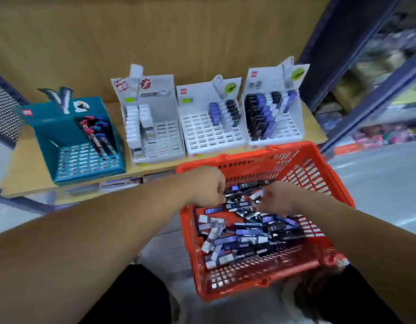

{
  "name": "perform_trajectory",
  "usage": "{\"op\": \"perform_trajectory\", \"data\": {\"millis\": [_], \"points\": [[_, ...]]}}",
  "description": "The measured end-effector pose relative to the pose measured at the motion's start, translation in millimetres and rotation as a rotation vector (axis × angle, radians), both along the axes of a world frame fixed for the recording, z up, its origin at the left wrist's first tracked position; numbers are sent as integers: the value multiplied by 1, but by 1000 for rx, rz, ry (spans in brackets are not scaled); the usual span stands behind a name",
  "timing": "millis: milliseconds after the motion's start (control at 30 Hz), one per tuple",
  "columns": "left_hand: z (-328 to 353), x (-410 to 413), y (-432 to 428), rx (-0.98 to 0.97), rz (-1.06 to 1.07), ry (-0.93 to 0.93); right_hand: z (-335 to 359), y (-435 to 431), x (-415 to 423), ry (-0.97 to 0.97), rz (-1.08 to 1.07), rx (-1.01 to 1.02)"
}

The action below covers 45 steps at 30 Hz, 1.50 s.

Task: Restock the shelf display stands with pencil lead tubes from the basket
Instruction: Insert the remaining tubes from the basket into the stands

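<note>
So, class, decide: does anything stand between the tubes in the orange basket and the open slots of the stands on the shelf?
Nothing visible does. Only the basket's far rim rises between the pencil lead tubes and the display stands, whose slots lie open.

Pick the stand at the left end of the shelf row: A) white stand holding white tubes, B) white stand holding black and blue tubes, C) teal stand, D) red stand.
C: the teal display stand is the leftmost of the four on the wooden shelf.
</note>
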<state>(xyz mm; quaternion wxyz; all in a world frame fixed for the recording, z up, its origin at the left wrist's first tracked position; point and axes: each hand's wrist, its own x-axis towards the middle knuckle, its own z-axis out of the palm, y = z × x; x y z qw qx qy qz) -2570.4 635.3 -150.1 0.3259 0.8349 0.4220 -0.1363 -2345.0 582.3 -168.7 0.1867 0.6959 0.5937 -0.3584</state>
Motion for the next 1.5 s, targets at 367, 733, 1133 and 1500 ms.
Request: {"op": "perform_trajectory", "data": {"millis": [367,733,1133,1500], "points": [[-174,107,12,-80,81,181,-139,10,115,38,-443,65],[-261,133,6,175,80,240,-227,4,116,-10,-244,35],[-266,131,3,63,274,192,-227,3,121,70,-355,126],[-261,128,0,-105,147,267,-237,4,87,-43,-128,69]]}}
